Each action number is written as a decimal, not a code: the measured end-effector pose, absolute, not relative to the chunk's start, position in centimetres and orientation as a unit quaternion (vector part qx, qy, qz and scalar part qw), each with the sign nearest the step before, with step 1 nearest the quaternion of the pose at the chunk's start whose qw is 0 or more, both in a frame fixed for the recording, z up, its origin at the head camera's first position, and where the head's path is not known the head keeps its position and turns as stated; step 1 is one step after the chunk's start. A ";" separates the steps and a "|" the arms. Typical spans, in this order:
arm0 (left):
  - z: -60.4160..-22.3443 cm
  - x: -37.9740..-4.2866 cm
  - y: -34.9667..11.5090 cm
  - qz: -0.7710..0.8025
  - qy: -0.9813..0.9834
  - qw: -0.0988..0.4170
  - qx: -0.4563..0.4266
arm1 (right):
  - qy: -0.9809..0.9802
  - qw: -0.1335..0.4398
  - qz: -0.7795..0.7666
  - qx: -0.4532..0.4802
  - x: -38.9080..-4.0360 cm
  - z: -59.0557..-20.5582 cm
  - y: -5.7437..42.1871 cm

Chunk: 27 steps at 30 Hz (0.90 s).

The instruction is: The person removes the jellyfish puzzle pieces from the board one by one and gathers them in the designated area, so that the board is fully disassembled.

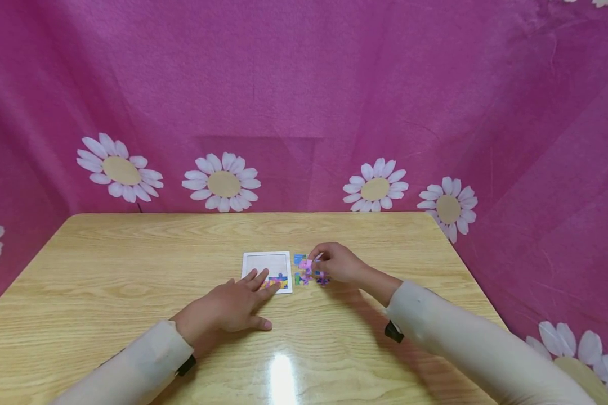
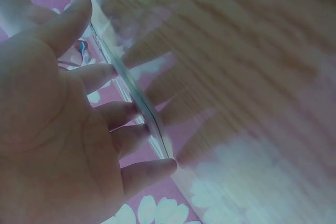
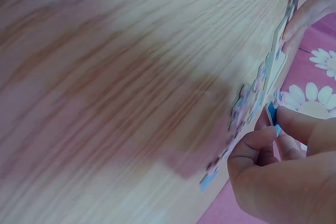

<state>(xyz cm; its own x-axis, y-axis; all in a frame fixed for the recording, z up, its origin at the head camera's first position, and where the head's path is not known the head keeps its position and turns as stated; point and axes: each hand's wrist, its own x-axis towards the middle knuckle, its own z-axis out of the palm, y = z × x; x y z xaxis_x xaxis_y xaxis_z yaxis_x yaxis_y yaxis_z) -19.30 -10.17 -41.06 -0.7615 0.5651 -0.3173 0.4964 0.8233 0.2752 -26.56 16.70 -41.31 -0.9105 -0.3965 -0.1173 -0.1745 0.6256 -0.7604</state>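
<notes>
A square puzzle tray with a white border lies on the table, a few joined colourful puzzle pieces filling its lower right part. My left hand is spread with straight fingers; its fingertips rest at the tray's near edge and over the joined pieces, hiding some of them. In the left wrist view, the fingertips touch the tray's edge. Just right of the tray, my right hand pinches a blue puzzle piece between thumb and fingers. Several loose puzzle pieces lie under and beside that hand, partly hidden.
The wooden table reaches back to a pink cloth printed with large white daisies. A glare spot shines on the table in front. Both forearms, in pale sleeves, come in from the near side.
</notes>
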 end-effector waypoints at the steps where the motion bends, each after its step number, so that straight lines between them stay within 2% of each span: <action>1: -41.1 -19.3 -10.2 0.088 0.935 0.197 0.282 | 0.892 0.137 -0.401 -0.159 -26.5 -41.3 16.9; 27: -41.1 -19.2 -10.3 0.088 0.935 0.192 0.286 | 0.883 0.130 -0.419 -0.169 -25.8 -42.4 22.0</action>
